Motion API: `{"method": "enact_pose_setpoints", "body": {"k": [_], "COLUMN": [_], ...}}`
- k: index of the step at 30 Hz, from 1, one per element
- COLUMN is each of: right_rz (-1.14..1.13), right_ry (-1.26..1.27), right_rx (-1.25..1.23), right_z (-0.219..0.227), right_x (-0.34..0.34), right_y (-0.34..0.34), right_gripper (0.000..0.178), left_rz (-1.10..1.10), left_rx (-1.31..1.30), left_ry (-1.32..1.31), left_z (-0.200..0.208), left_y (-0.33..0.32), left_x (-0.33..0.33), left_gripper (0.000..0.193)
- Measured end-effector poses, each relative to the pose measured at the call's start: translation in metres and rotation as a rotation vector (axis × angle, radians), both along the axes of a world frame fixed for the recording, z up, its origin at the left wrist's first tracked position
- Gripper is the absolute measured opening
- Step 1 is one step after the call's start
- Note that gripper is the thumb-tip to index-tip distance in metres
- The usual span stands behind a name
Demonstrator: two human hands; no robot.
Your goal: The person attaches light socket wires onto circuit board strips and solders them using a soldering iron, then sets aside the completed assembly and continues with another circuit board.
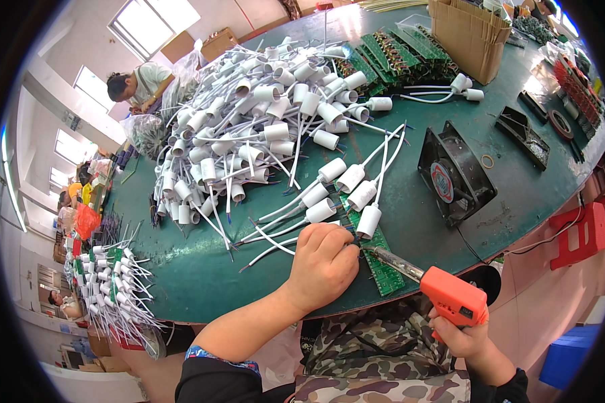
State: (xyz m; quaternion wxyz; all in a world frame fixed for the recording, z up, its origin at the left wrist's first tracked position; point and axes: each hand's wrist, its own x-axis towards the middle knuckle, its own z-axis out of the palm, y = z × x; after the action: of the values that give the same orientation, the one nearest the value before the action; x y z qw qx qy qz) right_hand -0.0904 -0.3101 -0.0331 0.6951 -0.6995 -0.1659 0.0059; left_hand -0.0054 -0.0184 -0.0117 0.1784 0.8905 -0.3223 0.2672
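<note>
A red-orange soldering gun [454, 295] is gripped in my right hand [462, 334], its metal tip pointing left onto a green circuit board [384, 274]. My left hand [323, 263] is closed at the board's left edge, close to the tip; its fingers hide what they pinch. Around the board's upper part lie several white cylindrical lamp holders [361, 196] with white cables, some to its left and some to its right. One white holder [368, 221] sits right above the soldering tip.
A large heap of white lamp holders [269, 111] covers the table's back left. Behind stand stacked circuit boards [390, 57] and a cardboard box [469, 40]. A black fan [456, 176] stands right of my work. More wired holders [111, 285] hang at the left edge. A person [141, 87] sits across.
</note>
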Motion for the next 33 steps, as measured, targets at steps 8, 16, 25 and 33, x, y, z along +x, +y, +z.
{"method": "enact_pose_setpoints", "body": {"k": [8, 16, 25, 33], "right_rz": [-0.001, 0.049, -0.053, -0.07], "right_ry": [0.088, 0.0, 0.089, 0.139], "right_rx": [0.036, -0.05, -0.046, 0.021], "right_z": [0.007, -0.002, 0.02, 0.02], "right_x": [0.0, 0.0, -0.006, -0.01], "right_y": [0.001, -0.006, -0.007, -0.007], "right_gripper": [0.019, 0.036, 0.037, 0.037], "left_rz": [0.005, 0.004, 0.006, 0.006], "left_rx": [-0.001, -0.001, 0.0, 0.007], "left_ry": [0.005, 0.005, 0.003, 0.005], "left_z": [0.0, -0.001, 0.0, 0.0], "left_y": [0.001, 0.0, 0.001, -0.001], "left_x": [0.0, 0.0, 0.0, 0.0], "left_gripper": [0.022, 0.021, 0.021, 0.021]}}
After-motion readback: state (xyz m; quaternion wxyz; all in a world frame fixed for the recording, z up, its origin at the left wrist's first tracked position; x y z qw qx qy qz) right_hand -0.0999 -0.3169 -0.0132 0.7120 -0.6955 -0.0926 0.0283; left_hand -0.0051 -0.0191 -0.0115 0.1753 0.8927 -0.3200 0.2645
